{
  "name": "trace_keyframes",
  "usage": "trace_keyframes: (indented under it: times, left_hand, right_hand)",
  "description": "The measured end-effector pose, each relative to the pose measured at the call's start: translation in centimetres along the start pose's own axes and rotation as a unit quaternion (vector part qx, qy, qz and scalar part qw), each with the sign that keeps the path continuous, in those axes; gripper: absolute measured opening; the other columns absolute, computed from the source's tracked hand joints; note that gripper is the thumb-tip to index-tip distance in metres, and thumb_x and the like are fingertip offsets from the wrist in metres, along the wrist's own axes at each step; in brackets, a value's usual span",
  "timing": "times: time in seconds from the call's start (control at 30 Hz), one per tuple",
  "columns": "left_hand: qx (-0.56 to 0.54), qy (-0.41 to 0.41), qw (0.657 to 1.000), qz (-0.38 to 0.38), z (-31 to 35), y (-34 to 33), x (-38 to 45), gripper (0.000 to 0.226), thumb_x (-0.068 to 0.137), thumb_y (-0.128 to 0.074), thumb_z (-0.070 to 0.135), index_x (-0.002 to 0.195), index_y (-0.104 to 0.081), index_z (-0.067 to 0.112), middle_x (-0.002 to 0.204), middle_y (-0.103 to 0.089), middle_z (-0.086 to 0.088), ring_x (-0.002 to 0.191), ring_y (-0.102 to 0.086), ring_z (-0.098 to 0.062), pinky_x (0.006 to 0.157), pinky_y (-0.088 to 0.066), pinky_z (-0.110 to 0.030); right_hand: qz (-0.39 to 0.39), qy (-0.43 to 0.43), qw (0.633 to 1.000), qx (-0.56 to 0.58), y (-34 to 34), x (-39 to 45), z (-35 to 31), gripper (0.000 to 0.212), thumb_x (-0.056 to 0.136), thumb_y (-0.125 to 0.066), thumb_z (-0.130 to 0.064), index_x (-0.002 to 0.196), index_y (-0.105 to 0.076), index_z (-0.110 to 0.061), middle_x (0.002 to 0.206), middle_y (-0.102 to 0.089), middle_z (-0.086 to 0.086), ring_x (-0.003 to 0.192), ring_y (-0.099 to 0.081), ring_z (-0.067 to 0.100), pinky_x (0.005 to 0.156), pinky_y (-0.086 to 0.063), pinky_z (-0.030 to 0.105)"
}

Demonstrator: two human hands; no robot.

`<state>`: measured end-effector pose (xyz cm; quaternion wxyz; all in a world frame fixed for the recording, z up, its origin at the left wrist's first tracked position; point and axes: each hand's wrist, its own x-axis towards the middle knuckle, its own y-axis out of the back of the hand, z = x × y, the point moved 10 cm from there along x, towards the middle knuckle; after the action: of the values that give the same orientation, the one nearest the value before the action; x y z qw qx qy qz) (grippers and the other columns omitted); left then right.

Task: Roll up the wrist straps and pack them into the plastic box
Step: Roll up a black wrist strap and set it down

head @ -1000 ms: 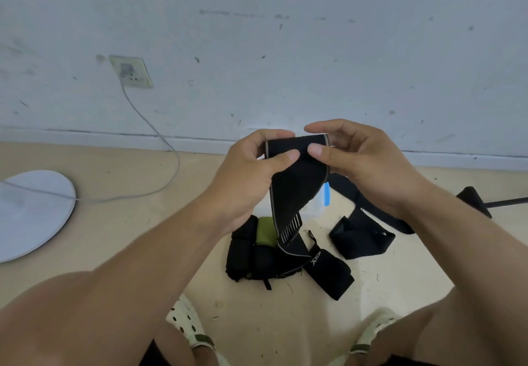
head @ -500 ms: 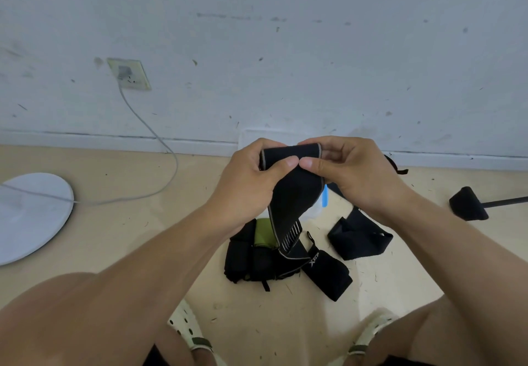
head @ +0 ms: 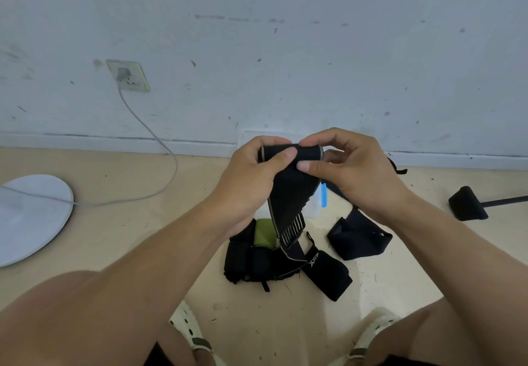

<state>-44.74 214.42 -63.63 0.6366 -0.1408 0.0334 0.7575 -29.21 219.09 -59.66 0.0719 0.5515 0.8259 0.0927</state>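
**Strap top rolled between both hands, tail hanging straight down**

Both hands meet at centre frame, just below the wall-floor line. Left hand [head: 251, 177] grips the left end of the small roll at the top of the black wrist strap [head: 291, 191], thumb pressed across its front. Right hand [head: 354, 171] pinches the right end, thumb under, index over the top, other fingers loosely curled. Both grips narrow, closed on the strap.

Key relation: the roll's axis runs left-right across the frame, level between the two thumbs; the unrolled tail drops straight down from it, its striped end hanging over the pile of other straps [head: 257, 254] on the floor, lower centre. So the strap's long axis is vertical, at right angles to the roll, and the slack lies below the grip. Neither hand is nearer; they share the roll evenly.

Plastic box [head: 315, 208] sits on the floor behind the hanging tail, mostly hidden, a blue clip showing. Another black strap [head: 357, 240] lies right of centre.

Judgement: rolling just begun; more turns would draw the tail up.
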Motion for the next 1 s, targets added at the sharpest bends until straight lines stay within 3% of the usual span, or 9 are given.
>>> trace_keyframes:
  times: [0.17,0.27,0.37,0.6,0.7,0.83,1.0]
  left_hand:
    - [0.017,-0.020,1.000,0.000,0.6,0.2,0.1,0.024,0.095,-0.074,0.013,0.116,-0.070,0.025,0.111,-0.073,-0.007,0.095,-0.076,-0.018,0.071,-0.061,-0.028]
    - [0.034,-0.029,0.999,0.001,0.7,0.2,0.2,0.027,0.094,-0.075,0.016,0.118,-0.070,0.029,0.116,-0.072,-0.005,0.100,-0.075,-0.018,0.076,-0.061,-0.028]
    - [0.035,-0.028,0.999,-0.006,0.5,0.0,0.4,0.034,0.093,-0.077,0.017,0.124,-0.068,0.030,0.117,-0.074,-0.002,0.105,-0.074,-0.017,0.090,-0.061,-0.036]
    - [0.060,-0.039,0.997,-0.043,0.7,-1.4,-0.1,0.027,0.101,-0.068,0.030,0.125,-0.071,0.021,0.116,-0.078,0.003,0.110,-0.074,-0.016,0.102,-0.057,-0.049]
    - [0.067,-0.039,0.996,-0.046,0.9,-1.8,-0.2,0.026,0.103,-0.063,0.034,0.125,-0.071,0.022,0.114,-0.078,0.004,0.108,-0.074,-0.015,0.101,-0.057,-0.048]
    - [0.022,0.000,0.998,-0.056,0.4,-2.3,-0.5,0.029,0.105,-0.057,0.038,0.118,-0.072,0.017,0.109,-0.079,-0.001,0.102,-0.077,-0.017,0.093,-0.061,-0.040]
    - [-0.007,0.008,0.998,-0.057,0.0,-2.6,-0.5,0.017,0.104,-0.060,0.018,0.116,-0.071,0.014,0.104,-0.075,-0.002,0.095,-0.076,-0.015,0.082,-0.060,-0.032]
  right_hand:
    - [-0.021,-0.042,0.996,0.080,-0.1,0.3,0.9,0.032,0.090,-0.076,-0.011,0.121,-0.072,-0.016,0.097,-0.078,-0.001,0.092,-0.077,0.021,0.090,-0.060,0.031]
    - [-0.035,-0.050,0.994,0.088,-0.4,0.4,1.4,0.033,0.092,-0.074,-0.012,0.125,-0.071,-0.014,0.111,-0.077,0.013,0.104,-0.076,0.028,0.099,-0.058,0.041]
    - [-0.049,-0.046,0.994,0.088,-0.4,0.2,1.5,0.031,0.094,-0.071,-0.009,0.125,-0.072,-0.012,0.115,-0.077,0.012,0.108,-0.075,0.030,0.101,-0.057,0.043]
    - [0.001,-0.038,0.997,0.071,1.1,0.1,1.4,0.026,0.092,-0.075,-0.008,0.115,-0.075,-0.019,0.119,-0.067,0.027,0.098,-0.076,0.033,0.096,-0.059,0.047]
    - [0.014,-0.032,0.997,0.071,1.5,-0.2,1.3,0.026,0.091,-0.075,-0.006,0.112,-0.076,-0.021,0.119,-0.066,0.028,0.095,-0.077,0.035,0.095,-0.060,0.050]
    - [0.026,-0.005,0.999,0.042,1.9,-0.5,1.1,0.028,0.086,-0.082,-0.010,0.104,-0.078,-0.030,0.115,-0.066,0.027,0.096,-0.066,0.055,0.096,-0.055,0.064]
    - [0.012,-0.004,0.999,0.032,2.2,-1.0,0.9,0.031,0.086,-0.078,0.003,0.096,-0.075,-0.026,0.107,-0.075,0.012,0.100,-0.067,0.049,0.098,-0.055,0.060]
